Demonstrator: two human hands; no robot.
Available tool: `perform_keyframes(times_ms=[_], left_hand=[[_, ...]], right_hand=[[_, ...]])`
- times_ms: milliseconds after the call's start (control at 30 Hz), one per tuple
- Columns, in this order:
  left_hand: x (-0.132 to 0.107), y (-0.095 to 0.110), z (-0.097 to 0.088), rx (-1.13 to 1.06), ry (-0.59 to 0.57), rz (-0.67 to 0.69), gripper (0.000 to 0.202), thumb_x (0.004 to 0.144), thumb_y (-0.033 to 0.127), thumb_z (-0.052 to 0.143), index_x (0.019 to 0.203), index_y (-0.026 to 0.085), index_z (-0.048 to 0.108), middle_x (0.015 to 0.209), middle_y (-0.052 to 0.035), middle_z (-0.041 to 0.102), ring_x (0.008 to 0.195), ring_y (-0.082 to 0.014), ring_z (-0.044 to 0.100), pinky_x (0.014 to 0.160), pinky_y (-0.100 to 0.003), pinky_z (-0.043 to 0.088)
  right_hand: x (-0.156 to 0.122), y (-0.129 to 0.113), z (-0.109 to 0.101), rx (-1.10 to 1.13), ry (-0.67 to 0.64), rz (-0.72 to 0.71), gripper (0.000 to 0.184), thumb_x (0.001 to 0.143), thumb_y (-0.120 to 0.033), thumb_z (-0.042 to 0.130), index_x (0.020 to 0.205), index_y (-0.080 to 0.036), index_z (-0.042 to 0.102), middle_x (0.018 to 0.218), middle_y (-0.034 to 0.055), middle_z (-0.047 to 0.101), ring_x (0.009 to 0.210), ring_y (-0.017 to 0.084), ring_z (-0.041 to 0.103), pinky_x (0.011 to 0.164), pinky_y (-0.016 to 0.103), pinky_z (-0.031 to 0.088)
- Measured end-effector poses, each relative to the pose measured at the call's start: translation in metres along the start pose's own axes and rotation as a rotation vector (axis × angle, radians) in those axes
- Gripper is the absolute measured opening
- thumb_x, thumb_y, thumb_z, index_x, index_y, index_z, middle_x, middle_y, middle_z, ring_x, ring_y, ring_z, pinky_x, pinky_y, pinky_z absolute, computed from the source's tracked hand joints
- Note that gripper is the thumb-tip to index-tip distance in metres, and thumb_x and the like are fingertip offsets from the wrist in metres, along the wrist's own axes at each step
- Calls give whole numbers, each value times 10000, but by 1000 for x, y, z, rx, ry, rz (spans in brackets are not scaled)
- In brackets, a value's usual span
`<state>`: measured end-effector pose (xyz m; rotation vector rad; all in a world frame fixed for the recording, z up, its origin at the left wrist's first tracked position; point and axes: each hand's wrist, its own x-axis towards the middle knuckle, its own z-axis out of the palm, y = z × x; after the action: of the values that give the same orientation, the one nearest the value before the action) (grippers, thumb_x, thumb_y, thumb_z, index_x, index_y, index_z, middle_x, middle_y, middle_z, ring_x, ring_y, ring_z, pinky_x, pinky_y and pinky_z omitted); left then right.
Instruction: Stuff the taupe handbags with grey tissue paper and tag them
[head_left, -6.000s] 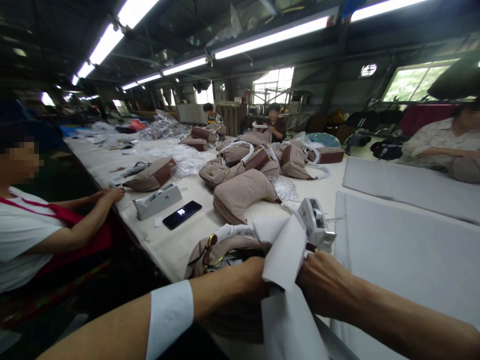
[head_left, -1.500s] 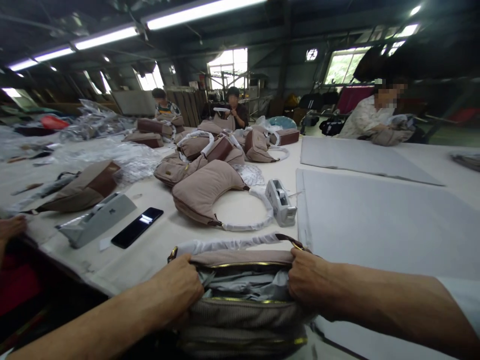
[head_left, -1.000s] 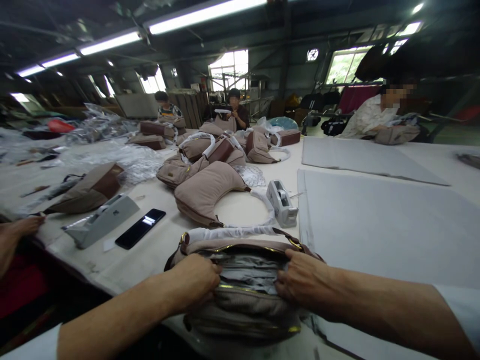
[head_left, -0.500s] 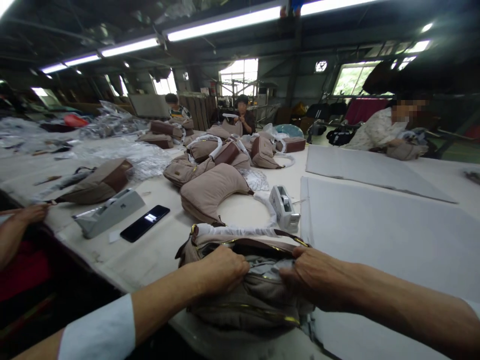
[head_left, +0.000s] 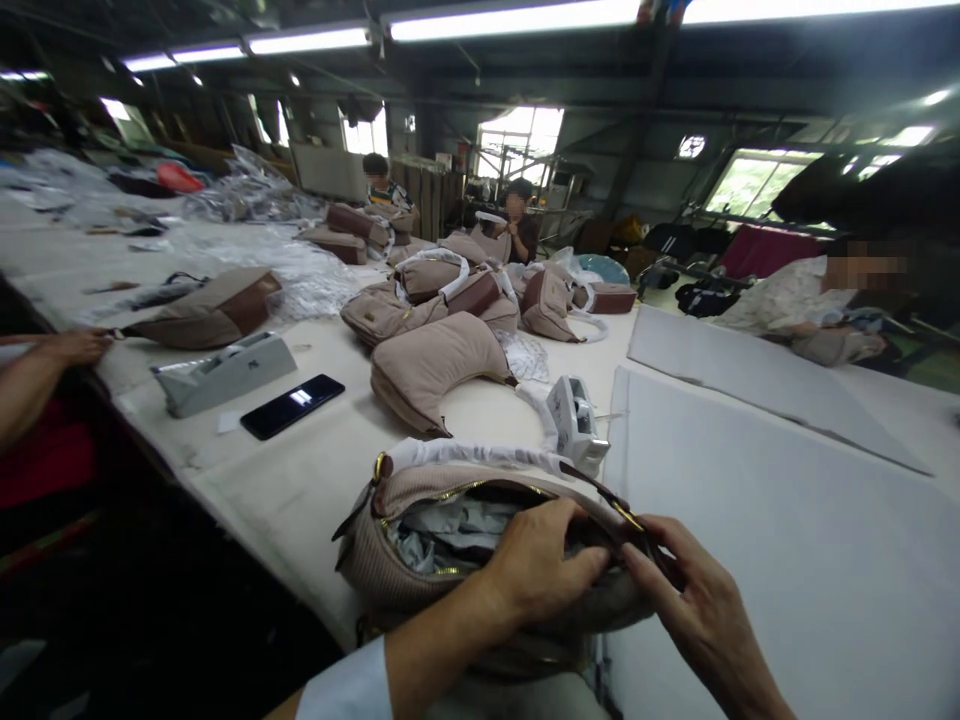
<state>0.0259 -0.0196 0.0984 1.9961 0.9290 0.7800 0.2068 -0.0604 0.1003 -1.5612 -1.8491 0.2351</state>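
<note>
A beige handbag [head_left: 390,560] with gold zips lies at the near edge of the white table [head_left: 300,480], its top open and grey stuffing paper [head_left: 442,525] showing inside. Its handle is wrapped in white foam [head_left: 480,455]. My left hand [head_left: 536,570] grips the bag's near rim, fingers curled over the opening. My right hand [head_left: 697,590] pinches the right end of the zip opening, by the gold hardware [head_left: 622,512].
A white tape dispenser [head_left: 574,420] stands just beyond the bag, a grey one [head_left: 225,372] and a black phone [head_left: 292,405] to the left. Several beige bags [head_left: 435,365] are piled mid-table. Grey paper sheets [head_left: 765,500] lie right. Other people sit left, far and right.
Both hands moved from the bag's two ends toward its right side; the bag's mouth now gapes wider on the left, showing the stuffing. The view swung down and right.
</note>
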Motion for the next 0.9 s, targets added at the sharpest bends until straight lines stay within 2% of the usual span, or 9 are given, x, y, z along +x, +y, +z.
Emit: perform_keyframes(times_ms=[133, 267, 400, 467, 533, 600, 700, 800, 900], left_hand=[[5, -6, -5, -28, -11, 95, 267, 717, 178, 632, 984, 195, 642, 1045, -38, 624, 948, -201, 586, 842, -291, 477], [6, -8, -5, 21, -21, 88, 230, 694, 154, 652, 923, 177, 657, 1061, -64, 593, 938, -211, 585, 817, -289, 489], [8, -7, -1, -120, -114, 141, 342, 783, 101, 529, 1101, 192, 613, 1074, -53, 635, 989, -205, 599, 883, -294, 469], [9, -6, -1, -258, -173, 168, 319, 867, 117, 444, 1141, 175, 597, 1028, -44, 667, 986, -182, 611, 902, -275, 459], [12, -5, -4, -304, -154, 216, 301, 910, 150, 410, 1136, 153, 608, 1056, -61, 663, 1016, -174, 599, 924, -266, 445], [15, -3, -9, -157, -56, 256, 270, 899, 186, 461, 1104, 147, 633, 1120, -95, 627, 1051, -198, 571, 932, -300, 438], [18, -1, -21, 237, 47, 309, 183, 863, 253, 542, 961, 152, 659, 1135, -105, 611, 1057, -241, 547, 913, -387, 424], [9, -12, -37, 486, 12, 351, 139, 878, 244, 513, 837, 154, 610, 977, -51, 674, 945, -209, 598, 831, -384, 426], [-11, -38, -52, 653, 148, 385, 118, 881, 176, 483, 834, 157, 590, 964, -32, 689, 953, -194, 613, 828, -382, 407]], right_hand=[[0, -3, 0, 116, 68, 78, 282, 857, -424, 511, 1001, -199, 601, 849, 10, 682, 677, 144, 646, 571, 186, 520], [-3, -6, 5, 135, 151, 95, 264, 865, -407, 516, 1020, -209, 596, 892, 10, 689, 737, 153, 656, 627, 192, 530], [2, -1, 9, 40, 135, -61, 217, 886, -337, 505, 1056, -213, 553, 917, 20, 675, 789, 149, 656, 665, 200, 537], [5, 4, 10, -22, 153, -158, 228, 892, -355, 493, 1060, -210, 543, 976, 48, 654, 896, 174, 637, 737, 243, 538], [8, 6, 12, -78, 153, -266, 261, 887, -390, 498, 1063, -202, 539, 1054, 80, 627, 1031, 214, 590, 820, 300, 521], [9, 6, 14, -119, 153, -330, 268, 891, -395, 497, 1064, -192, 523, 1027, 86, 624, 998, 206, 602, 807, 292, 520], [11, 4, 17, -188, 206, -297, 240, 910, -392, 465, 1031, -187, 500, 840, 39, 628, 686, 136, 627, 616, 211, 512], [15, 2, 14, -276, 337, -145, 312, 906, -462, 447, 1002, -175, 521, 753, 21, 640, 574, 129, 615, 535, 197, 485], [20, 3, 8, -281, 369, 30, 370, 887, -524, 444, 946, -177, 557, 691, 7, 649, 526, 131, 612, 487, 191, 464]])
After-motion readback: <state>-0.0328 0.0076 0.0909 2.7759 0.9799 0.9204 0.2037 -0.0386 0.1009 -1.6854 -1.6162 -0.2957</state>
